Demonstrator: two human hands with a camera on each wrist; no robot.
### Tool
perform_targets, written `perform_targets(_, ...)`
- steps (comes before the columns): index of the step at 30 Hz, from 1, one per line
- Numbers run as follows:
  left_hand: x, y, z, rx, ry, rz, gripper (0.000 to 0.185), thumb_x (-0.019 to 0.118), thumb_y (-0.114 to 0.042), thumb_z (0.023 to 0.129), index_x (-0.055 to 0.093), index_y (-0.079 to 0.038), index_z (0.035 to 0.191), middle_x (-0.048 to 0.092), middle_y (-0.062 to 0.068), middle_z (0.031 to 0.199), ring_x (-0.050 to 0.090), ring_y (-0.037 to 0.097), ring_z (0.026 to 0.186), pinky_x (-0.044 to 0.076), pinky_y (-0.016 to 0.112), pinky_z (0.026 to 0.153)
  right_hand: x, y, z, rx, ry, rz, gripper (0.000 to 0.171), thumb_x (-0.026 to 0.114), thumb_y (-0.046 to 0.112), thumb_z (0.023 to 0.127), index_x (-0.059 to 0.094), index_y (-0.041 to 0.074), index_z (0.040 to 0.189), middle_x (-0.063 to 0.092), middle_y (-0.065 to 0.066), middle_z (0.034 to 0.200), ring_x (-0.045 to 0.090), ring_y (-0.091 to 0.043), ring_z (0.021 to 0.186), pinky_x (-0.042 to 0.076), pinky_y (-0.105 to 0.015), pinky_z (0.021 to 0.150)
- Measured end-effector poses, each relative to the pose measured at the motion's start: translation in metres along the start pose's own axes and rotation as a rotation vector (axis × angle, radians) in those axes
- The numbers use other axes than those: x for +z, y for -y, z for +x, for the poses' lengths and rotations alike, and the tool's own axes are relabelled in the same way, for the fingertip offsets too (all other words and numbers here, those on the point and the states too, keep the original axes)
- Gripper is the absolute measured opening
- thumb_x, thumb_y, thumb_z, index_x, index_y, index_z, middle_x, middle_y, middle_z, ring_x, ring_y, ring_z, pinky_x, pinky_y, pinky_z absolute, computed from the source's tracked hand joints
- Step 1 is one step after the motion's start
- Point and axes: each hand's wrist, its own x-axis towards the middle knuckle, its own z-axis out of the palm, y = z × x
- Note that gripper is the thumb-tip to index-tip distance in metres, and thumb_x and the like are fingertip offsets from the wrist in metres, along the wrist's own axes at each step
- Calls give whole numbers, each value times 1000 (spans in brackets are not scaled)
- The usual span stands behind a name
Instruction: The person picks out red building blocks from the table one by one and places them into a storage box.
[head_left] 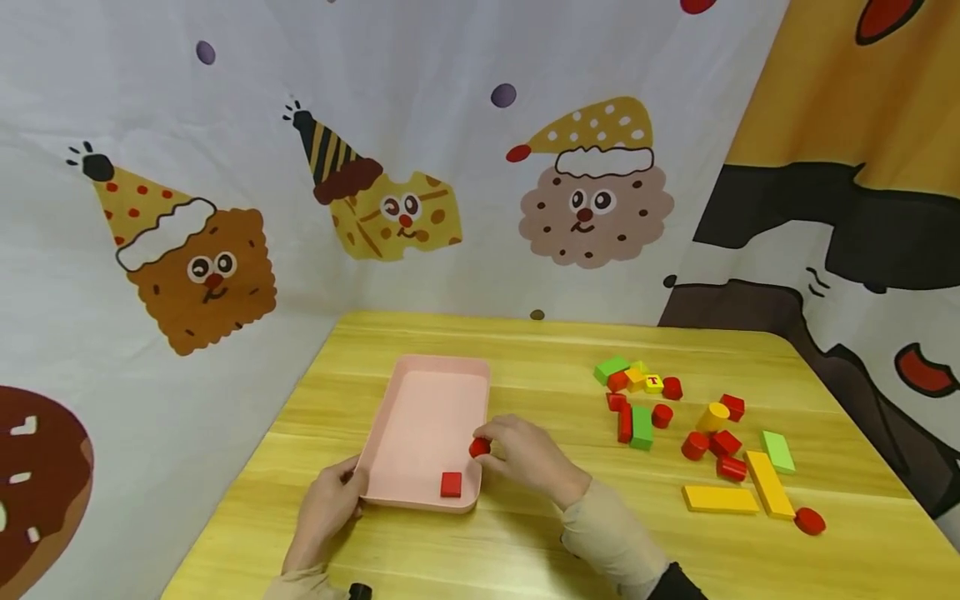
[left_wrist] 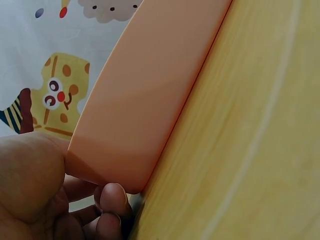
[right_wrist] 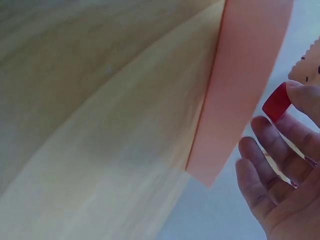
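A wooden table (head_left: 525, 533) fills the lower part of the head view, backed by a white curtain (head_left: 420, 108) printed with cartoon biscuits in party hats. On the table's left half lies a shallow pink tray (head_left: 427, 417), its long side running away from the person. The left hand (head_left: 326, 508) grips the tray's near left corner, thumb over the rim and fingers curled under the edge, as the left wrist view shows close up. The right hand (head_left: 525, 457) reaches over the tray's right rim near the front corner, its thumb and forefinger pinching a small red round block (head_left: 479, 447); in the right wrist view the other fingers (right_wrist: 260, 165) hang loosely spread beside the tray's wall. Inside the tray, near the front edge, rests one red square block (head_left: 451, 484), just beside the held piece but apart from it. Well off to the right a scatter of loose blocks (head_left: 697, 433) lies on the table: red cylinders and cubes, green slabs, yellow bars.
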Motion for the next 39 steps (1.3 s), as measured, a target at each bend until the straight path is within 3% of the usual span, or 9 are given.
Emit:
perform_targets(5, 3, 4, -3, 7, 1, 14, 41, 52, -18, 96, 58, -2, 133, 56, 3, 69, 54, 16, 48, 45, 29, 47, 13, 3, 0, -12, -36, -47, 26, 74, 28, 87, 71, 13, 107, 64, 1, 106, 56, -16, 98, 51, -32, 85)
perform_targets(11, 3, 4, -5, 15, -7, 10, 39, 53, -17, 95, 60, -3, 131, 56, 3, 69, 54, 16, 48, 45, 28, 46, 21, 6, 7, -37, -20, -100, 27, 73, 29, 88, 71, 12, 109, 64, 1, 107, 55, -16, 101, 44, -32, 96)
perform_targets(21, 5, 3, -4, 1, -11, 2, 40, 52, -18, 96, 59, -2, 132, 56, 3, 69, 54, 16, 49, 46, 28, 47, 31, 7, 16, -20, 23, -106, 31, 72, 39, 87, 71, 14, 105, 65, 3, 100, 54, -16, 93, 47, -32, 82)
perform_targets(29, 4, 0, -3, -7, -14, -29, 40, 52, -18, 95, 59, -2, 132, 57, 4, 70, 55, 17, 50, 47, 29, 47, 36, 11, 24, 14, 58, -165, 19, 74, 29, 86, 71, 16, 99, 61, 4, 92, 52, -15, 85, 46, -29, 71)
perform_targets(39, 3, -2, 1, -18, -10, -38, 42, 53, -20, 96, 59, -2, 133, 57, 4, 72, 55, 16, 51, 46, 28, 48, 35, 12, 33, 48, 124, -165, 12, 75, 24, 85, 70, 18, 93, 57, 7, 85, 50, -14, 79, 43, -29, 66)
